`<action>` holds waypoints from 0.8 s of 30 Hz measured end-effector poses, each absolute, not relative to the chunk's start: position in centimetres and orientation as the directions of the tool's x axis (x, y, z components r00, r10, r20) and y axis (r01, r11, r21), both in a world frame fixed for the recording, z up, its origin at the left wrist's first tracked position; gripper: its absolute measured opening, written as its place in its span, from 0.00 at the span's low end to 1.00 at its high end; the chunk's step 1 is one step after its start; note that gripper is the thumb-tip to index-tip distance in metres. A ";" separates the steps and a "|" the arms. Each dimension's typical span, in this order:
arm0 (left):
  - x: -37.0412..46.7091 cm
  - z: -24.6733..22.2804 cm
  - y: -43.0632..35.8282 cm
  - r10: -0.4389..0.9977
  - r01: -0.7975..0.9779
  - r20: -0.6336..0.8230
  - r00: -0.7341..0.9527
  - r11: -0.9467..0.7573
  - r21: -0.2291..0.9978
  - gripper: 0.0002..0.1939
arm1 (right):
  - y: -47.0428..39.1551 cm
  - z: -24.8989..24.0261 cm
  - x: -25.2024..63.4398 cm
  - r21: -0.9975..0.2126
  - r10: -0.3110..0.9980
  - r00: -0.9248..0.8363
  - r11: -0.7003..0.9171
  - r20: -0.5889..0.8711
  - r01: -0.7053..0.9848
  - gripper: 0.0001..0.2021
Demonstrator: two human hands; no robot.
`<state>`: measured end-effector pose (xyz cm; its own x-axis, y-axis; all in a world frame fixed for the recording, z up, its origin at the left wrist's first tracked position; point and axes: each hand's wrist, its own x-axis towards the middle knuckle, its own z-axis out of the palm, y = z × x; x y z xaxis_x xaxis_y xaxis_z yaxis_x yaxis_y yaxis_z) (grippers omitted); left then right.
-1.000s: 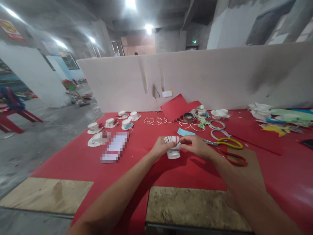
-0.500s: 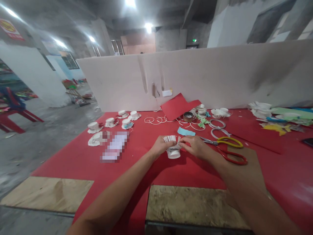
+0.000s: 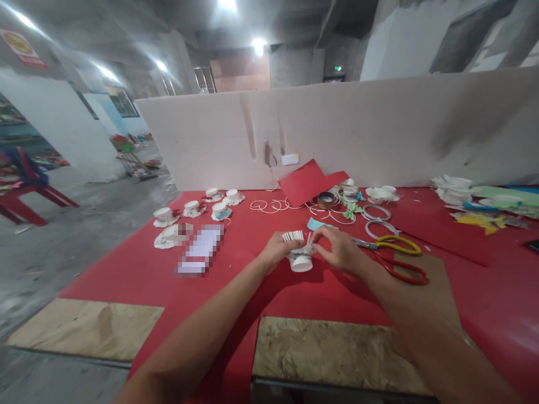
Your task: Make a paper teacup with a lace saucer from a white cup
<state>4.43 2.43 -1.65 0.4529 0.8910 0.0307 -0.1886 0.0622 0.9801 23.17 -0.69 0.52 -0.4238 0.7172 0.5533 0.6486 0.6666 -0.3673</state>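
A person's left hand [image 3: 278, 249] was closed around a white cup [image 3: 302, 264] with its upper part cut into strips, its base tipped toward the camera, just above a red table [image 3: 332, 303]. The right hand [image 3: 339, 248] had its thumb and fingers pinched narrow on the strips at the cup's right side. Scissors [image 3: 376, 246] lay just right of the right fingers, some blue paper [image 3: 316, 223] just beyond them. A roll of tape [image 3: 325, 205] stood farther past the fingers, near crumpled scraps [image 3: 351, 211]. Well left of the left fingers sat several white, ruffle-edged cups [image 3: 220, 209].
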 end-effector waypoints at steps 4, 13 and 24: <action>4.5 -1.9 2.5 0.893 -0.210 0.035 0.448 0.067 0.975 0.12 | -0.9 0.8 23.1 -0.435 0.744 -0.351 0.634 0.569 0.639 0.02; 4.5 -2.0 2.6 0.864 -0.193 0.033 0.502 0.074 0.978 0.13 | -0.4 0.4 23.3 -0.267 0.645 -0.543 0.741 0.538 0.616 0.06; 4.8 -2.0 2.5 0.877 -0.133 -0.004 0.481 0.078 0.988 0.13 | -1.2 1.4 23.4 -0.286 0.661 -0.608 0.745 0.440 0.603 0.05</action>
<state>4.83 2.49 -2.03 0.4811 0.8766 -0.0043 -0.1330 0.0778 0.9881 23.40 -1.25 1.43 -0.6082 0.6610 0.4395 0.6027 0.7449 -0.2862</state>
